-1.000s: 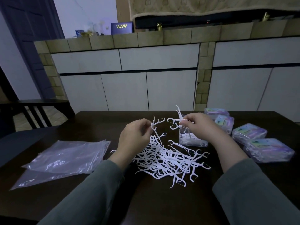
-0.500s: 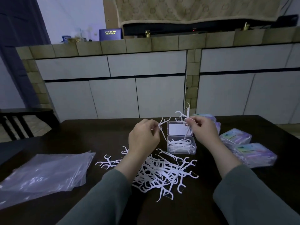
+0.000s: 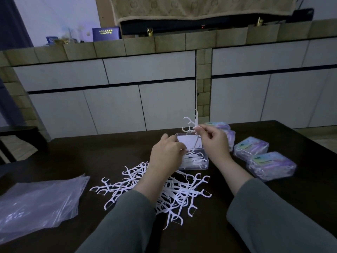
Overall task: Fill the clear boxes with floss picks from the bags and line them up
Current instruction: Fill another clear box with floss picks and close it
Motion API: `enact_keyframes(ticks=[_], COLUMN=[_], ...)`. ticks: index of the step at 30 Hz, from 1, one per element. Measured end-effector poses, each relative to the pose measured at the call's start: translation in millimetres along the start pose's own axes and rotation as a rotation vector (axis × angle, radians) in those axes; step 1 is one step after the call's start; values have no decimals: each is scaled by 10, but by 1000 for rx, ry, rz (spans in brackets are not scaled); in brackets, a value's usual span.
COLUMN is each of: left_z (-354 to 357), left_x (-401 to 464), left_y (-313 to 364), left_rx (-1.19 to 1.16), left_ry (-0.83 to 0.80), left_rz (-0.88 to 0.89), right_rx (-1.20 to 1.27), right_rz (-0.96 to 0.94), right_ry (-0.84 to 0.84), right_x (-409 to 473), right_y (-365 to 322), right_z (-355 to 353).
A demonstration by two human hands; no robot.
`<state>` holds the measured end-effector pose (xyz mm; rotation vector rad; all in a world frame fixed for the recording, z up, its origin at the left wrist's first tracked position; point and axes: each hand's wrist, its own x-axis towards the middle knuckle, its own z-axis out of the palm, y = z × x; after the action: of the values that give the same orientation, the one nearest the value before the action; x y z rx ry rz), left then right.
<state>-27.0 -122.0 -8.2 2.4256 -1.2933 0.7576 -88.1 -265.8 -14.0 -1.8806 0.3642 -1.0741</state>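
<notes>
- Your right hand (image 3: 214, 143) pinches a few white plastic floss picks (image 3: 193, 125) above the open clear plastic box (image 3: 193, 157).
- Your left hand (image 3: 166, 156) curls its fingers at the box; whether they grip anything, I cannot tell.

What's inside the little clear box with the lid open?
White floss picks lie inside the open clear box, some way up its walls. The left hand covers the box's left end, so what lies there is hidden.

The left hand (image 3: 166, 154) has dropped to the open clear box (image 3: 193, 162), its floss pick gone from view.
</notes>
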Motion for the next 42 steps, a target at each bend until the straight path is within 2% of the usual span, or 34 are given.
enact_keyframes(ticks=[6,11,14,18,20,24,29,37,42], left_z=[82,70,41,24,7,28,63,59,46], left_x=[-24,-83,-122,-146,-144,-151,-157,-166,-183], left_y=[-17,-103,-159,-137,-119,-148,-182,-189,-199], left_rx=[-203,-356,-409,-440,-451,-507,-510,-515,-559], left_ry=[-138,-191,-286,-344,-353,-358,-344,-355,-365], left_rz=[-72,-255,-335,-289,-279,-325,-363,-398,-425], right_rx=[-66,-58,-41,-75,-192,-594,-777,-813,-808], right_rz=[-64,-97,-30,55,94,16,48,166,103], right_ry=[33,47,-81,-314,-397,-441,-573,-639,-631], right_x=[21,30,21,-1,-2,56,81,60,3], right_y=[17,8,-30,-65,-41,-41,-240,-352,-354], right_z=[-101,-117,-119,-104,-93,-158,-301,-325,-181])
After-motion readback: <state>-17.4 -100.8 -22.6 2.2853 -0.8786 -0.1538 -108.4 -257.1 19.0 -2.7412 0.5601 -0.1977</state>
